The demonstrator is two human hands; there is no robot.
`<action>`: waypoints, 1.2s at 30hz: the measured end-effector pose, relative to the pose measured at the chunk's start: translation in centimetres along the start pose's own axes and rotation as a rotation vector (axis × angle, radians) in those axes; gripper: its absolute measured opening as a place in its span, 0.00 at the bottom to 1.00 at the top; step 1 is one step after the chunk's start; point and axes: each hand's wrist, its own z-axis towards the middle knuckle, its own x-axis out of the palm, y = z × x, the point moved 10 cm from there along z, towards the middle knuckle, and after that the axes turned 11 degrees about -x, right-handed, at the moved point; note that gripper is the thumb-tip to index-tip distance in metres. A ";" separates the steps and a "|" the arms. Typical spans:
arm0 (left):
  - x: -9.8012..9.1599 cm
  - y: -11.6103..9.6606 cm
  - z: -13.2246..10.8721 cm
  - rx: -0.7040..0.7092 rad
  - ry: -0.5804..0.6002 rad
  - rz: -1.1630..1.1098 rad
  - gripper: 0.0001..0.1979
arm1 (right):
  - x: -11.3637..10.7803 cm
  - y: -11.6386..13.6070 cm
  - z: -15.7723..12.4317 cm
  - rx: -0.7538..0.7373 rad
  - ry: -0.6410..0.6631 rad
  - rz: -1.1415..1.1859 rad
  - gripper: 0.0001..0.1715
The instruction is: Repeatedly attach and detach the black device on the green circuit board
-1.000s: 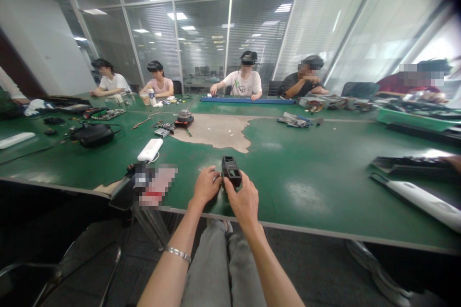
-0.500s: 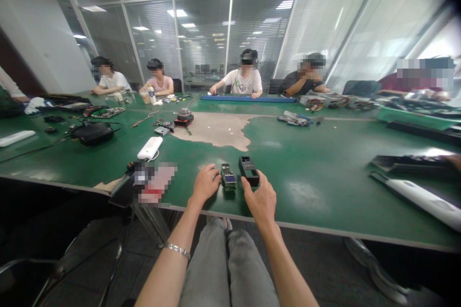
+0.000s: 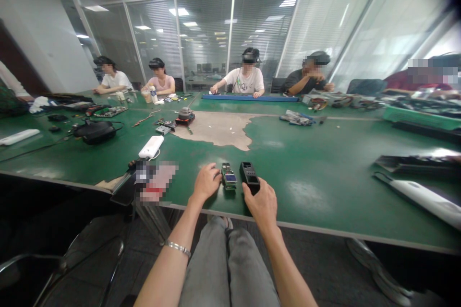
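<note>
A small circuit board (image 3: 229,178) with a blue-purple display lies on the green table in front of me. My left hand (image 3: 206,183) rests just left of it, fingers loosely bent and apart. Its fingertips are at the board's edge; whether they touch is unclear. To the right of the board is a black plastic casing (image 3: 248,170), long and narrow, with openings in its face. My right hand (image 3: 262,200) grips the casing's near end between thumb and fingers. Part of that end is hidden by the hand.
The green table (image 3: 309,158) has a worn tan patch (image 3: 219,129). A white power bank (image 3: 151,147) lies to the left, a black pouch (image 3: 94,132) beyond it. Gloves (image 3: 296,118) lie farther back; a long white object (image 3: 425,199) is at right. Several people sit opposite.
The black casing has come slightly nearer to me and lower in my right hand. My left hand and the circuit board have stayed put; the view has shifted a little.
</note>
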 end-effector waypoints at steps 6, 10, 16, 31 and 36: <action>0.1 0.1 0.0 -0.015 0.010 0.002 0.14 | -0.4 0.3 -0.3 -0.006 -0.051 -0.031 0.40; 0.1 0.1 0.0 -0.022 0.028 0.009 0.16 | -0.5 0.1 -0.4 0.036 -0.030 -0.027 0.41; 0.1 -0.2 -0.1 -0.007 0.067 0.030 0.16 | -0.5 0.1 -0.5 0.037 0.004 -0.028 0.36; -0.2 0.2 -0.2 -0.027 0.021 -0.003 0.14 | -1.9 0.5 0.3 0.170 -0.059 0.111 0.36; 0.0 0.7 -0.2 -0.045 0.005 -0.015 0.14 | -1.6 3.8 1.3 0.099 -0.053 0.173 0.32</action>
